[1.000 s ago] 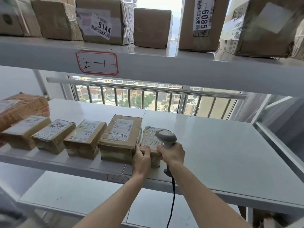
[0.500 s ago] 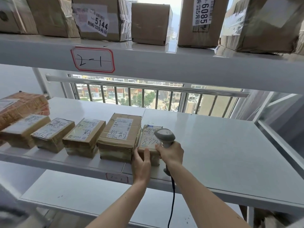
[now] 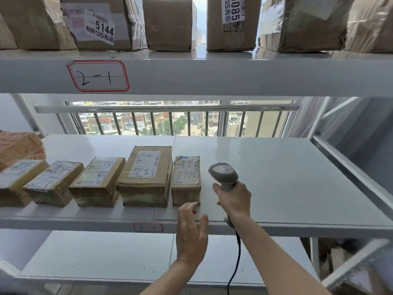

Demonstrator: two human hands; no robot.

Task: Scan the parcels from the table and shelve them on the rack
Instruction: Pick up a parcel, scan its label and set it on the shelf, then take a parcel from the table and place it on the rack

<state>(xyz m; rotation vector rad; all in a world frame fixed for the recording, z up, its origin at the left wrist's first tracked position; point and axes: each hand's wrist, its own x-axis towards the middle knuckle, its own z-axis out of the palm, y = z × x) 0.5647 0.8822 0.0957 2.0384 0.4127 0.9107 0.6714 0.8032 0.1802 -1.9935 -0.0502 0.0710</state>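
Six parcels line the front of the white middle shelf (image 3: 276, 177): an orange-printed one (image 3: 19, 145) at the far left, three flat labelled boxes (image 3: 57, 182) beside it, a taller carton (image 3: 146, 175), and last the small parcel (image 3: 186, 180) with "8268"-like handwriting on its label. That small parcel sits just right of the tall carton, touching or nearly touching it, near the shelf's front edge. To its right the shelf is bare white board.

Above, the upper shelf bears a red-bordered tag (image 3: 97, 76) reading "2-1" and carries at least five larger cartons, one marked 5144 (image 3: 102, 24), another 6085 (image 3: 232, 20). A railed window (image 3: 180, 122) shows behind the rack.

The left hand (image 3: 191, 233) hovers just in front of the small parcel's lower right corner, fingers loosely bent, gripping nothing. The right hand (image 3: 234, 201) is wrapped around the handle of one grey scanner (image 3: 223, 174), held just right of the parcel, its cable (image 3: 236, 262) hanging below.
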